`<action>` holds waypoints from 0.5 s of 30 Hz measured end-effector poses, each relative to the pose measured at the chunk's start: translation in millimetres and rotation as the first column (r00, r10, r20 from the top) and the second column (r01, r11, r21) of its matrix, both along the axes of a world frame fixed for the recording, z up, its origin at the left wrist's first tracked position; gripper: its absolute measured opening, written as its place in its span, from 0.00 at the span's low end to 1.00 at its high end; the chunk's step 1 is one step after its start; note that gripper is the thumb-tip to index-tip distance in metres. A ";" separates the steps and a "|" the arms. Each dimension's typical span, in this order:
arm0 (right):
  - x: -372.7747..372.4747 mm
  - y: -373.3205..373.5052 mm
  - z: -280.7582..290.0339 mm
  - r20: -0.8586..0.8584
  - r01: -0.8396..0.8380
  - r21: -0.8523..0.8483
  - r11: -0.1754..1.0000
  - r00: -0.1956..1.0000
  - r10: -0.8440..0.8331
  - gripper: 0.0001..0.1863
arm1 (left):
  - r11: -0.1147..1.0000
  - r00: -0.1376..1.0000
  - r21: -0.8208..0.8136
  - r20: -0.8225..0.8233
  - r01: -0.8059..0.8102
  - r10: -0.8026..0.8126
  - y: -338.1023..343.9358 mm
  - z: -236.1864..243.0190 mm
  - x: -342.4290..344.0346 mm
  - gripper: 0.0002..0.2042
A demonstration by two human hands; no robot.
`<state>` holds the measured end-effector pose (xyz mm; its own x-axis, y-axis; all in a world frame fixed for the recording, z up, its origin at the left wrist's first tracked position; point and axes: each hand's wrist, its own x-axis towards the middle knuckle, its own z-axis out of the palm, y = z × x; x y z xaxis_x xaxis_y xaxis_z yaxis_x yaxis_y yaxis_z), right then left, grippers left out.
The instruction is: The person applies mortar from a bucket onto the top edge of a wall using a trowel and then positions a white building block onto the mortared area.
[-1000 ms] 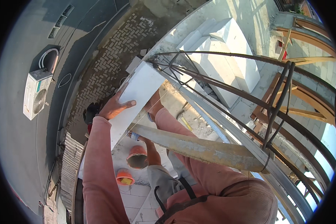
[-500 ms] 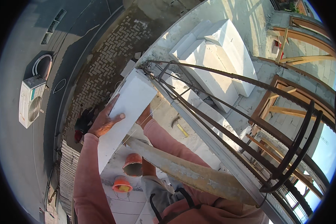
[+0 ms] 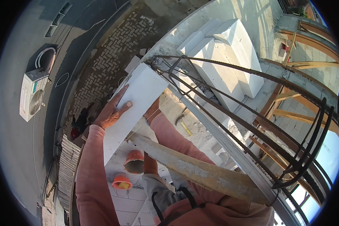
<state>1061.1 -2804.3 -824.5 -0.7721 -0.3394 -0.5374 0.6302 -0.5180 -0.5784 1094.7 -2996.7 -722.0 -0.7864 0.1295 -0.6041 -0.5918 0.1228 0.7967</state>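
A long white lightweight concrete block (image 3: pixel 133 103) lies along the wall top, its far end close to the tied steel bars. My left hand (image 3: pixel 111 113) grips its left side, the thumb over the upper face and the fingers stretched along the edge. At its right side is my right hand (image 3: pixel 151 110), with the fingers partly hidden behind the block. A thin string runs near that side. Below my right forearm stand an orange bucket (image 3: pixel 134 158) with grey inside and a second orange bucket (image 3: pixel 121 177) holding something yellow.
Rusty rebar (image 3: pixel 229 67) and a metal-edged beam (image 3: pixel 229 145) cross the right side. A weathered plank (image 3: pixel 199 171) slants over my right arm. A hammer (image 3: pixel 184 124) lies beyond it. White blocks (image 3: pixel 233 52) are stacked ahead. Far below left, a person (image 3: pixel 79 122) is near the paving.
The view has shifted slightly, so most things sit a little further right and higher. Both hands keep the same hold on the block. The person below shows more clearly.
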 end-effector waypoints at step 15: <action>-14.2 1.1 44.2 -0.086 -0.109 0.278 0.954 0.987 0.138 0.31 | 0.997 0.999 0.069 -0.018 -0.044 0.045 8.0 -2.5 -8.6 0.39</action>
